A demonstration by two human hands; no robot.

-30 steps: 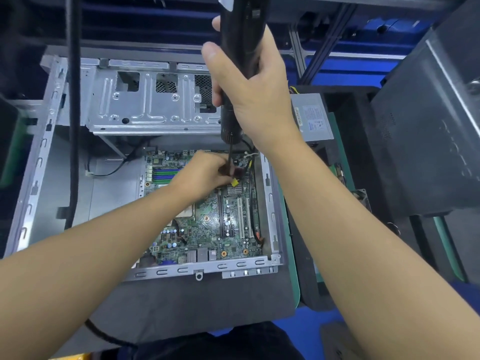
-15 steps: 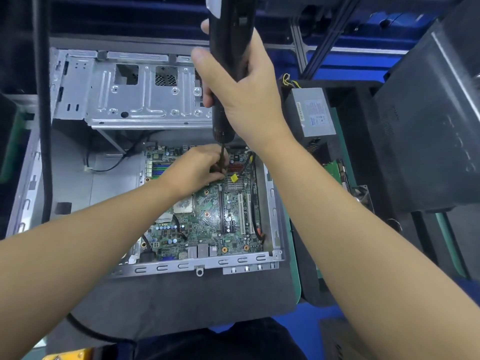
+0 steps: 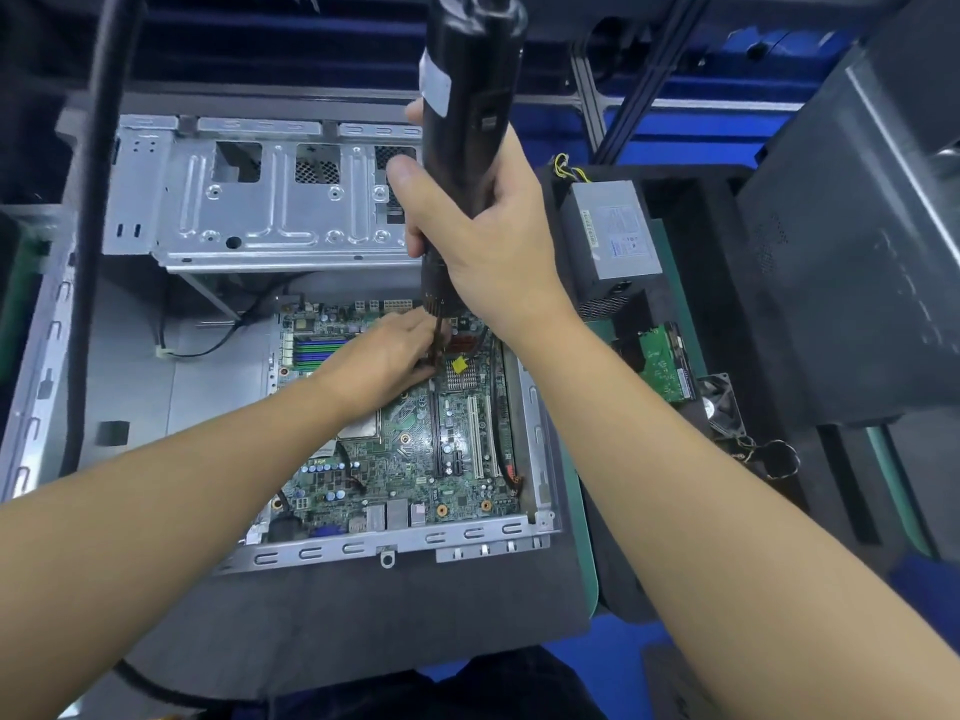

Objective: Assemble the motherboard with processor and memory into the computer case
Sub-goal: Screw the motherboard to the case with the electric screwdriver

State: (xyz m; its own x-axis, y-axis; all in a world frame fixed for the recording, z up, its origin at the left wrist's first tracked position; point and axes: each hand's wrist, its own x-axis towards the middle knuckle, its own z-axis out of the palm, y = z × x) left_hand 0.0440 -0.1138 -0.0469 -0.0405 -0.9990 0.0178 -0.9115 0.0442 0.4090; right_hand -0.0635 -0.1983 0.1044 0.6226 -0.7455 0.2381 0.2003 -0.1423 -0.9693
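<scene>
One open computer case (image 3: 363,547) lies flat, one green motherboard (image 3: 415,459) inside, at near right corner. One dark panel (image 3: 857,252) at right. One grey power box (image 3: 618,231), one small green board (image 3: 665,368), one little fan (image 3: 719,407) beside case. Right arm hides board's top right. One black power screwdriver (image 3: 467,148) stands upright, right hand (image 3: 493,241) wrapped tight round it. Left hand (image 3: 384,356) pinches thin bit (image 3: 439,337) low over board.

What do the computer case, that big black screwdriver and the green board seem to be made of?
The computer case looks like bare sheet metal, probably steel: dull silver, stamped ribs, punched holes. The electric screwdriver body looks like glossy black plastic by its smooth sheen, though coated metal is possible. The motherboard is a green circuit board, probably fibreglass laminate, studded with shiny metal parts.
</scene>
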